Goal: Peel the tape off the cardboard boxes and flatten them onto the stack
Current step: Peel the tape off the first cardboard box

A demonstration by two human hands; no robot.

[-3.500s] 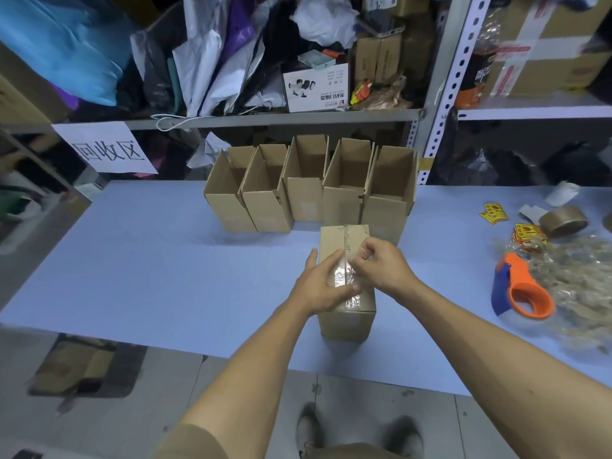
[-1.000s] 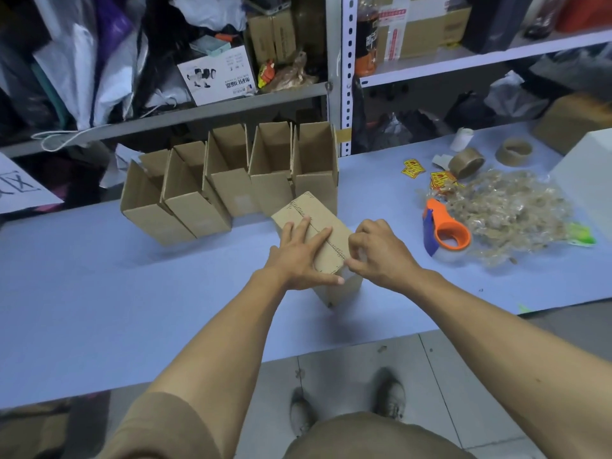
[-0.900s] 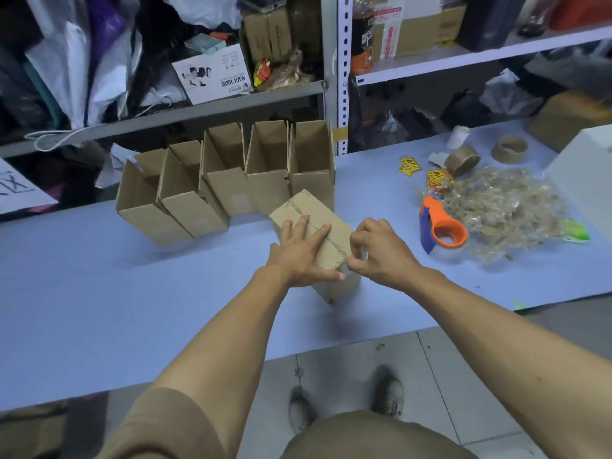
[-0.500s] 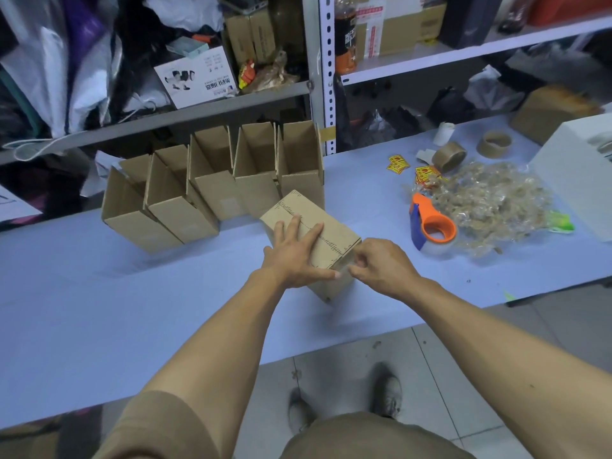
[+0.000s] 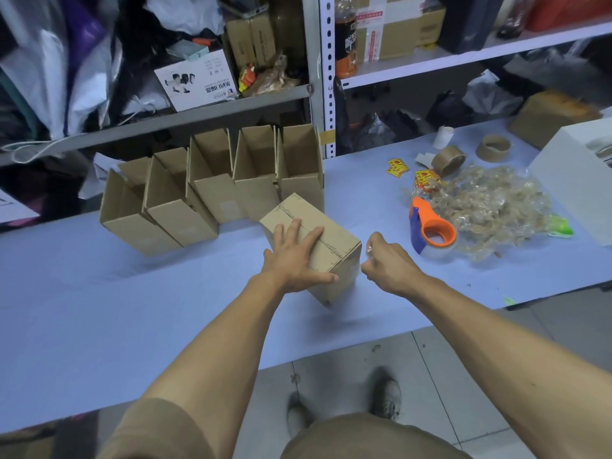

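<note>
I have the small closed brown cardboard box (image 5: pixel 311 250) at the centre of the frame, tilted up on one bottom edge on the pale blue table (image 5: pixel 99 309). My left hand (image 5: pixel 294 260) lies flat on its top panel with fingers straight, pressing it steady. My right hand (image 5: pixel 385 263) is just beside the box's right corner, its grip pinched together on a strip of clear tape (image 5: pixel 366 253) that seems to run to the box's right side; the strip is faint, so I cannot say how much is free.

I judge the box light and empty, stiff along its edges but easy to dent on the faces, so I would brace it near a corner. The tape looks thin and clingy; I would pull from its loose end, low and along the seam.

A row of open brown cardboard boxes (image 5: pixel 212 193) stands behind, left of centre, and an orange tape dispenser (image 5: pixel 430 226) lies to the right.
</note>
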